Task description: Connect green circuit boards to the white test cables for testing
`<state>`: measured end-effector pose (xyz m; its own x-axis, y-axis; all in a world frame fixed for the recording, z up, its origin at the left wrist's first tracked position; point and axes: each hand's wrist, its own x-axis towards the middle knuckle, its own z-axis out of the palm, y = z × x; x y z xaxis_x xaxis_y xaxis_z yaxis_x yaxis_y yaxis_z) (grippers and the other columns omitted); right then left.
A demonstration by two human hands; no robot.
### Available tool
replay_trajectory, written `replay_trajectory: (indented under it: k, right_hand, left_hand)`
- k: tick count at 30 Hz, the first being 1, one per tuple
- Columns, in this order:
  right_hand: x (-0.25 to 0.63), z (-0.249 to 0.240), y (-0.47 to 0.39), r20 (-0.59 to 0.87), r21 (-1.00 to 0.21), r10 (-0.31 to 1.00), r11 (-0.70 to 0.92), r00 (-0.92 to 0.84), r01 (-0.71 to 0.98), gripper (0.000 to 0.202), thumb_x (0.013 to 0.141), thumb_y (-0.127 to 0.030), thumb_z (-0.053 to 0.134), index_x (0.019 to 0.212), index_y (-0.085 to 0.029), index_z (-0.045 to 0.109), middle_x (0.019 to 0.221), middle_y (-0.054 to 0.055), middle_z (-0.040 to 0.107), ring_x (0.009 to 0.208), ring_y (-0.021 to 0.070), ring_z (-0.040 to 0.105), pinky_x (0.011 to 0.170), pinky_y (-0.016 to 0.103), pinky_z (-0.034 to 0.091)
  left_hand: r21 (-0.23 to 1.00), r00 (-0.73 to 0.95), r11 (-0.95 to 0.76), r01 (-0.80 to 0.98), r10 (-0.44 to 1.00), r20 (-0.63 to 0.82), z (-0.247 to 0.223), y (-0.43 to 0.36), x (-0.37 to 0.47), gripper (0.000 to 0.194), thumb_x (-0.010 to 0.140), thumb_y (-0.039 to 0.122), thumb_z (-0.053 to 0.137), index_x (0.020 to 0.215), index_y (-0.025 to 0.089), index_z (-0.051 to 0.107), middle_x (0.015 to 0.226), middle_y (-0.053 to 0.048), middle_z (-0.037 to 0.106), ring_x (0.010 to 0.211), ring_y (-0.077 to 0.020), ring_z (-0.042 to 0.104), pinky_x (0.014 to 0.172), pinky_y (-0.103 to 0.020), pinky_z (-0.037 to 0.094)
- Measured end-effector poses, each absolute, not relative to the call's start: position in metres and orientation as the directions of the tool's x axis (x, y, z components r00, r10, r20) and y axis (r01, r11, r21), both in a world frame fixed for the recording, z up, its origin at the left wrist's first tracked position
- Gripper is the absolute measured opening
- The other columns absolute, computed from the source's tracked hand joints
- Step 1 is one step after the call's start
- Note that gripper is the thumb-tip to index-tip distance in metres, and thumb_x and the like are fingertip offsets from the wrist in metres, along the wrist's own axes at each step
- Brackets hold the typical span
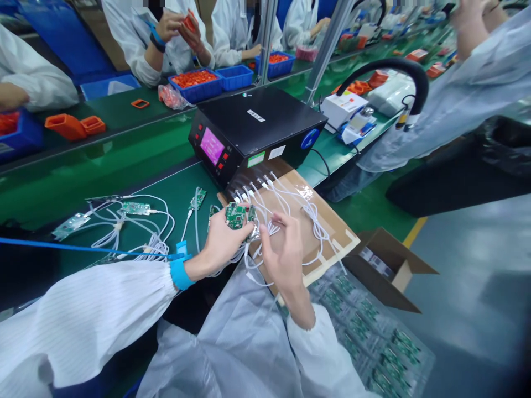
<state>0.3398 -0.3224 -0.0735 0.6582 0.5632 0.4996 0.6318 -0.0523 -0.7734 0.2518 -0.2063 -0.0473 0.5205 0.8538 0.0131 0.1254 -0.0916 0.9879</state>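
My left hand (222, 239), with a blue wrist strap (180, 272), is closed around a green circuit board (237, 215) held over the bench edge. Just right of it is my right hand (286, 249), thumb and fingers apart, with nothing visible between them. White cables (315, 221) run from a row of plugs at the black tester (257, 124) across the cardboard sheet (302, 190) under my hands. To the left on the green bench lie more circuit boards (136, 208) joined to a tangle of white cables (118, 226). My left fingers partly hide the held board.
A lit pink screen (212, 146) faces left on the tester. Bagged circuit boards (360, 320) lie at lower right beside an open cardboard box (385, 265). Across the bench, co-workers handle orange parts near blue bins (234, 78). Another person's sleeve (456, 99) is at right.
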Motion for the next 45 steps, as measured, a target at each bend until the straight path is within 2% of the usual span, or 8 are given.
replay_trajectory:
  k: [4,6,10,18,26,33,40,45]
  right_hand:
    - [0.306,-0.078,-0.350,0.489,-0.670,0.620,-0.183,0.613,0.719,0.014,0.097,-0.037,0.071,0.101,-0.023,0.068,0.131,0.015,0.053,0.130,0.0319,0.055,0.108,0.057,0.050]
    - [0.294,-0.082,-0.354,0.473,-0.640,0.664,-0.193,0.579,0.744,0.010,0.098,-0.033,0.070,0.097,-0.023,0.069,0.137,0.015,0.051,0.136,0.0336,0.051,0.110,0.060,0.048]
    - [0.287,-0.087,-0.348,0.493,-0.626,0.650,-0.197,0.578,0.755,0.008,0.101,-0.022,0.062,0.096,-0.023,0.068,0.141,0.015,0.050,0.138,0.0326,0.050,0.112,0.063,0.045]
    - [0.284,-0.095,-0.338,0.495,-0.617,0.664,-0.186,0.560,0.765,0.010,0.100,-0.018,0.061,0.093,-0.019,0.068,0.143,0.018,0.046,0.141,0.0334,0.047,0.112,0.061,0.047]
    - [0.282,-0.102,-0.331,0.500,-0.601,0.658,-0.206,0.564,0.772,0.011,0.100,-0.018,0.061,0.094,-0.017,0.070,0.148,0.020,0.043,0.146,0.0336,0.043,0.113,0.057,0.047]
    - [0.283,-0.108,-0.329,0.518,-0.558,0.661,-0.219,0.542,0.800,0.007,0.099,-0.019,0.064,0.096,-0.017,0.070,0.151,0.020,0.042,0.146,0.0352,0.043,0.113,0.060,0.047]
    - [0.280,-0.110,-0.331,0.534,-0.538,0.651,-0.231,0.540,0.810,0.006,0.098,-0.019,0.066,0.097,-0.018,0.072,0.157,0.020,0.036,0.151,0.0365,0.038,0.116,0.062,0.044]
    - [0.286,-0.109,-0.329,0.545,-0.537,0.661,-0.198,0.516,0.820,0.007,0.097,-0.018,0.066,0.095,-0.017,0.072,0.161,0.018,0.034,0.152,0.0364,0.036,0.119,0.062,0.042]
  left_hand:
    - [0.986,0.502,-0.117,0.117,0.864,0.042,-0.046,-0.205,0.249,0.042,0.071,0.017,0.076,0.113,0.017,0.073,0.079,0.001,0.071,0.075,-0.0170,0.068,0.079,-0.033,0.056]
    - [0.989,0.495,-0.103,0.110,0.868,0.035,-0.046,-0.206,0.249,0.045,0.071,0.017,0.076,0.116,0.017,0.071,0.079,0.001,0.070,0.073,-0.0164,0.067,0.077,-0.032,0.056]
    - [0.992,0.497,-0.091,0.093,0.867,0.033,-0.046,-0.209,0.249,0.049,0.071,0.017,0.074,0.120,0.017,0.070,0.081,0.001,0.070,0.071,-0.0151,0.066,0.074,-0.030,0.055]
    - [0.988,0.498,-0.136,0.074,0.863,0.082,-0.054,-0.208,0.241,0.047,0.073,0.012,0.070,0.119,0.018,0.071,0.078,0.002,0.067,0.069,-0.0134,0.062,0.073,-0.029,0.053]
    - [0.988,0.494,-0.118,0.096,0.868,0.056,-0.062,-0.201,0.237,0.049,0.072,0.010,0.070,0.121,0.016,0.069,0.081,0.002,0.069,0.070,-0.0128,0.063,0.074,-0.028,0.054]
    - [0.988,0.545,-0.123,0.096,0.837,0.051,-0.064,-0.193,0.236,0.045,0.075,0.016,0.076,0.119,0.016,0.070,0.112,-0.007,0.076,0.089,-0.0179,0.072,0.089,-0.034,0.058]
    - [0.985,0.541,-0.122,0.125,0.840,0.036,-0.060,-0.191,0.236,0.041,0.080,0.023,0.078,0.118,0.013,0.070,0.115,-0.011,0.075,0.108,-0.0239,0.071,0.102,-0.040,0.054]
    - [0.991,0.538,-0.063,0.117,0.843,-0.010,-0.058,-0.183,0.239,0.032,0.083,0.024,0.075,0.114,0.015,0.071,0.105,-0.007,0.076,0.099,-0.0214,0.072,0.095,-0.037,0.055]
